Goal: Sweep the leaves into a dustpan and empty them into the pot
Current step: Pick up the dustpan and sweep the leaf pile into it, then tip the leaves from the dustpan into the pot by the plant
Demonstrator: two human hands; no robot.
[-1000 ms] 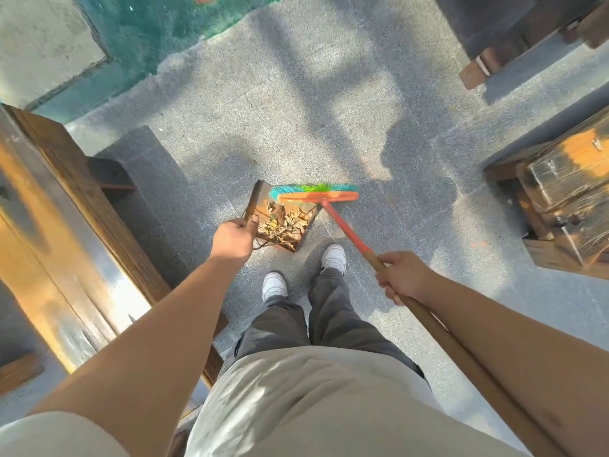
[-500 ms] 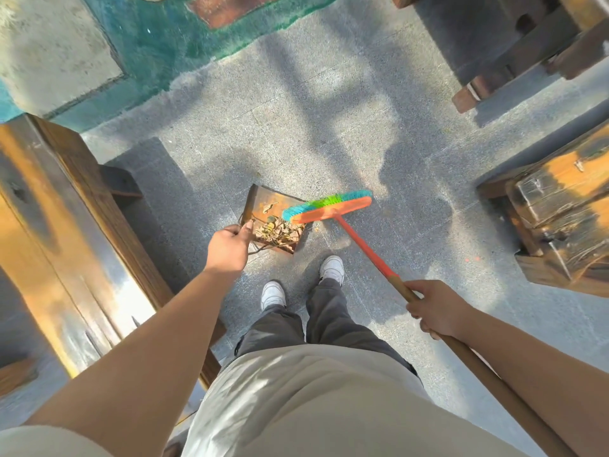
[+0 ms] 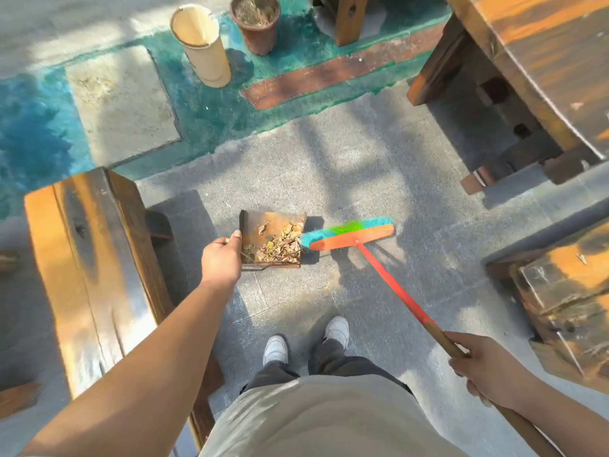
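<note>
A rusty brown dustpan (image 3: 260, 221) is held above the grey paving ahead of my feet, with dry leaves (image 3: 278, 244) piled in it. My left hand (image 3: 221, 260) grips its left edge, thumb on the rim. A broom with an orange head (image 3: 352, 238) and blue-green bristles sits just right of the pan, its bristles at the pan's right edge. My right hand (image 3: 484, 366) grips the broom's wooden handle (image 3: 443, 338) low at the right. A brown pot (image 3: 257, 23) with soil stands at the far top, on the teal-painted ground.
A cream cylinder container (image 3: 202, 44) stands left of the pot. A wooden bench (image 3: 89, 265) runs along my left. A wooden table (image 3: 534, 70) fills the top right and a wooden block seat (image 3: 566, 291) sits at the right. My white shoes (image 3: 336, 331) are below the pan.
The view has tilted up, bringing the pot and cream cylinder into sight. The broom head has swung out from over the pan to its right side. My right hand has drawn back down the handle.
</note>
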